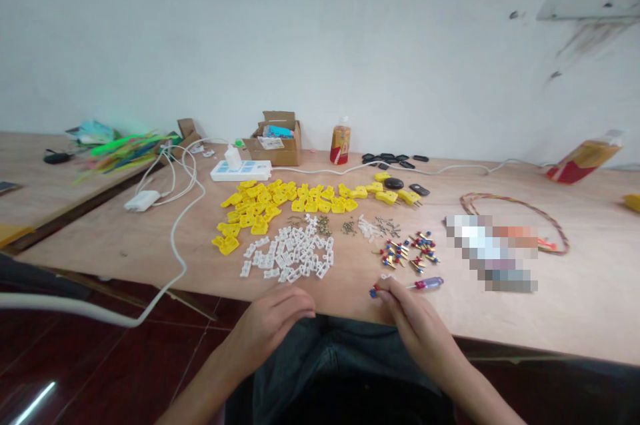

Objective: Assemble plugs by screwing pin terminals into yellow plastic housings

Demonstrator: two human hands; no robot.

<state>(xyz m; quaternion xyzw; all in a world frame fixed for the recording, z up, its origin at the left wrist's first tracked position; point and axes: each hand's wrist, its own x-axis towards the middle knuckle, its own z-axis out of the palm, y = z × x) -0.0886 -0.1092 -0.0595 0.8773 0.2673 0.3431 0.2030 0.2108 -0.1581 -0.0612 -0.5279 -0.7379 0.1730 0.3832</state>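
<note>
Along the near edge of the bench (345,298), the right hand (413,322) pinches a blue-tipped terminal (373,291), its tip pointing left; a screwdriver (425,284) lies just right of it, long axis across the bench; the left hand (265,330) rests apart, loosely curled, holding nothing visible.

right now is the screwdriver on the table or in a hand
On the table: the screwdriver lies flat on the table beside the right hand, which pinches a small blue-tipped part instead.

Likely a workshop, plywood bench (575,305), plug parts (280,202)
</note>
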